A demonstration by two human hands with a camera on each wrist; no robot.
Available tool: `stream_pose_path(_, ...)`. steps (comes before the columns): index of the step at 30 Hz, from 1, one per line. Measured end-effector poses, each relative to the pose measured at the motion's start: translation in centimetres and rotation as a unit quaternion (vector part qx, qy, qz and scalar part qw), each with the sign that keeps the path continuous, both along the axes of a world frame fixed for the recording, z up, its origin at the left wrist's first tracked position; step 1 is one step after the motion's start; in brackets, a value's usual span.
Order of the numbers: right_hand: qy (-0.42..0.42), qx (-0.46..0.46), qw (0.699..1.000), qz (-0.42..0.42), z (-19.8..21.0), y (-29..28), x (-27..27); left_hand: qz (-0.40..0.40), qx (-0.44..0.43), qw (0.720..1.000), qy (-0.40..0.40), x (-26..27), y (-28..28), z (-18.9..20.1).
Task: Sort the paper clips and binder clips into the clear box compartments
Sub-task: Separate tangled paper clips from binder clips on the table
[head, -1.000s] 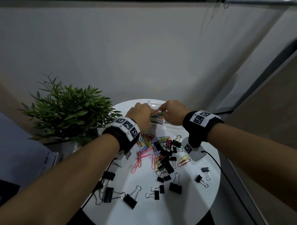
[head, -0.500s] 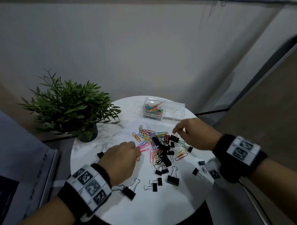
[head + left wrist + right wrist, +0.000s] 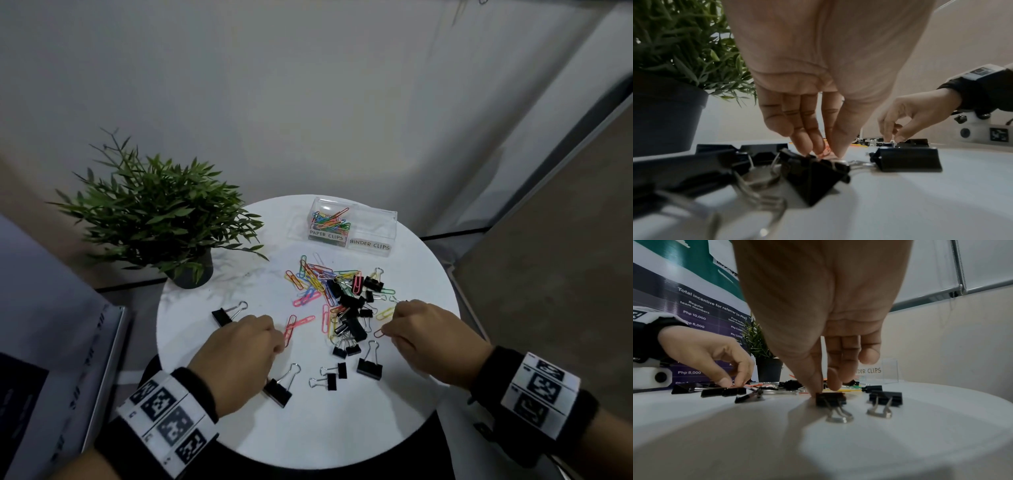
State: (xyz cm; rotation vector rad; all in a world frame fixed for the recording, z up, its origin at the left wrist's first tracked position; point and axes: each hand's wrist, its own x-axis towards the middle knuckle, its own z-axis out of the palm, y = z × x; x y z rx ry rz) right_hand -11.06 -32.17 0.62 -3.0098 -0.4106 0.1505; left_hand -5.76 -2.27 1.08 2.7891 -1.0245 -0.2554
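left hand (image 3: 239, 356): fingertips pinching together on a red paper clip (image 3: 290, 329) lying flat on the table (image 3: 342, 428) | right hand (image 3: 435, 339): thumb and forefinger closing on an orange paper clip (image 3: 378, 332), grip unclear | clip pile (image 3: 342, 298): sitting between and just beyond both hands | clear box (image 3: 354, 230): standing well beyond the fingertips, colored clips lying in the PAPER CLIPS side

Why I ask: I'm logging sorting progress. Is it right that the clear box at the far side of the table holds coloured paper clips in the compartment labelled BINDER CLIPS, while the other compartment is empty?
Not quite. In the head view the coloured paper clips lie in the clear box's compartment labelled PAPER CLIPS; the BINDER CLIPS compartment is the empty one.
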Motion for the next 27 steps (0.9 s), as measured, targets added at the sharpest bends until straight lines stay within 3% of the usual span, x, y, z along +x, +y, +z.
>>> stream_pose_path(6, 0.014, 0.025, 0.999, -0.021, 0.3, 0.2, 0.1, 0.087, -0.055, 0.993, 0.064, 1.1, -0.5, -0.2)
stream_pose_path(17, 0.116, 0.043, 0.990, -0.068, 0.8, 0.0, 1.1, 0.084, -0.064, 0.990, 0.095, 1.6, -0.2, -1.0)
stream_pose_path(27, 0.011, 0.090, 0.989, -0.113, 2.1, -1.1, 2.0, 0.120, -0.125, 0.981, 0.088, 2.0, -0.2, 0.8)
